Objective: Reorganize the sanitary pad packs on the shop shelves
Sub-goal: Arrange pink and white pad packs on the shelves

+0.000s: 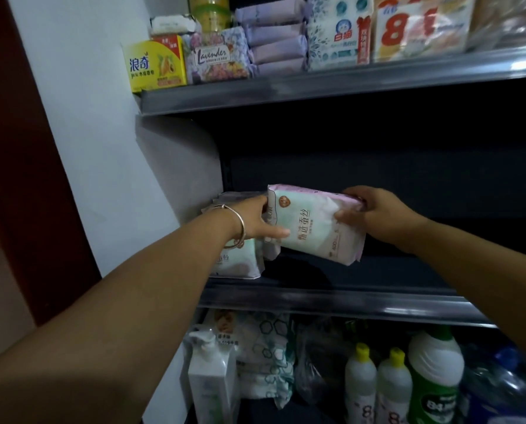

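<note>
Middle shelf (317,304): your pad pack (315,223) hangs tilted above it, not yet seated. Right hand (378,212) pinches its end, left hand (260,220) thumb presses its face. Weak grip; it could slip, or nudge the stacked packs (240,261) left.

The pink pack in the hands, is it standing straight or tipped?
Tipped. The pink pack slants down to the right, held off the middle shelf between the left hand and right hand.

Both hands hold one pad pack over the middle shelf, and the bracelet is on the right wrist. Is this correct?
Not quite: the head view shows the bracelet on the left wrist. Both the left hand and the right hand do hold the pad pack over the middle shelf.
</note>
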Action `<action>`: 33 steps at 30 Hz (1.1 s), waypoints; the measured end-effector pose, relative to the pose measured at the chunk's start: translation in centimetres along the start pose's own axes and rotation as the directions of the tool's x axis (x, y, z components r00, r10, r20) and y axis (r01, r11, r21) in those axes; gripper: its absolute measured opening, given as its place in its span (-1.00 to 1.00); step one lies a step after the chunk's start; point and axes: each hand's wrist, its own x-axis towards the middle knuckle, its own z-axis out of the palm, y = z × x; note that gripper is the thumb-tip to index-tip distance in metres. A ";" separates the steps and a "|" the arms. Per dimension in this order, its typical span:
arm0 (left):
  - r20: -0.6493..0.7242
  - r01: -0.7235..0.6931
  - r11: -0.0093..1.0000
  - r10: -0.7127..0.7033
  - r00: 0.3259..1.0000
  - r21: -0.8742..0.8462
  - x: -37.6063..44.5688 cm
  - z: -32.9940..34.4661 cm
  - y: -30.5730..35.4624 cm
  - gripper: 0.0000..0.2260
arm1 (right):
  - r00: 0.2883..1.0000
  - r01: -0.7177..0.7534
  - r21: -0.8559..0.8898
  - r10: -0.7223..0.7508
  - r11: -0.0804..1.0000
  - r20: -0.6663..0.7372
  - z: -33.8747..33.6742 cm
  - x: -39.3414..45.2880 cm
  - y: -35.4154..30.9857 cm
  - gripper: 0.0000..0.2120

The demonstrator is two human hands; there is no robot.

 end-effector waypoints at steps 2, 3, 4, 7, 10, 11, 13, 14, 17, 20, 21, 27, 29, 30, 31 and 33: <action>-0.061 0.016 0.984 -0.027 0.998 -0.180 -0.5 0.3 0.9 -0.40 | 1.000 -0.013 0.072 0.013 0.997 -0.001 -0.5 -0.8 0.2 -0.74; -0.090 0.029 0.967 -0.054 0.995 -0.254 -0.7 0.4 1.3 -0.36 | 1.000 -0.019 0.124 0.019 0.992 -0.002 -0.8 -1.4 0.2 -0.77; -0.113 0.059 0.944 -0.101 0.988 -0.325 -1.1 0.5 1.7 -0.28 | 1.000 -0.024 0.185 0.025 0.982 -0.001 -1.1 -1.9 0.3 -0.78; -0.123 0.132 0.813 -0.242 0.962 -0.567 -3.0 1.1 3.8 -0.28 | 0.999 -0.040 0.366 0.041 0.930 0.005 -1.7 -3.6 0.2 -0.73; -0.023 0.143 0.612 -0.254 0.967 -0.778 -4.5 1.2 5.9 -0.40 | 1.000 -0.024 0.403 0.025 0.915 0.004 -2.1 -4.7 0.1 -0.68; 0.010 0.146 0.532 -0.251 0.968 -0.834 -4.8 1.1 6.4 -0.36 | 1.000 -0.009 0.387 0.016 0.922 -0.014 -2.3 -4.9 0.1 -0.64; 0.077 0.171 0.369 -0.255 0.964 -0.914 -4.9 0.3 6.7 -0.32 | 0.997 0.044 0.302 -0.022 0.952 -0.078 -2.5 -4.9 0.3 -0.57; 0.117 0.191 0.287 -0.258 0.959 -0.939 -4.7 -0.2 6.6 -0.30 | 0.991 0.088 0.201 -0.066 0.976 -0.116 -2.6 -4.8 0.3 -0.56; 0.224 0.263 0.150 -0.236 0.946 -0.953 -3.8 -1.4 5.6 -0.14 | 0.951 0.226 -0.138 -0.249 0.964 -0.182 -2.6 -4.2 0.2 -0.54; 0.207 0.252 0.150 -0.263 0.942 -0.956 -2.1 -1.9 4.5 -0.27 | 0.890 0.336 -0.281 -0.400 0.899 -0.218 -1.8 -3.1 0.0 -0.56; 0.189 0.241 0.170 -0.272 0.943 -0.956 -1.4 -1.9 4.3 -0.40 | 0.872 0.368 -0.305 -0.440 0.878 -0.214 -1.5 -2.5 0.1 -0.56; -0.084 -0.007 0.335 -0.214 0.973 -0.942 2.2 -1.4 2.7 -0.57 | 0.985 0.174 0.167 -0.171 0.970 -0.027 -1.3 0.5 2.3 -0.28; -0.150 -0.092 0.292 -0.183 0.972 -0.952 3.1 -1.5 2.5 -0.58 | 0.998 -0.038 0.454 0.015 0.890 0.054 -1.3 1.6 2.8 -0.18; -0.171 -0.124 0.281 -0.149 0.974 -0.952 3.5 -1.5 2.5 -0.59 | 0.994 -0.105 0.537 0.075 0.837 0.078 -1.3 2.3 3.1 -0.14; -0.185 -0.148 0.279 -0.110 0.977 -0.949 4.0 -1.5 2.6 -0.58 | 0.991 -0.136 0.589 0.101 0.797 0.093 -1.5 3.0 3.3 -0.16; -0.182 -0.164 0.285 -0.038 0.983 -0.944 4.8 -1.6 2.7 -0.55 | 0.989 -0.142 0.603 0.086 0.785 0.121 -1.9 4.1 3.3 -0.40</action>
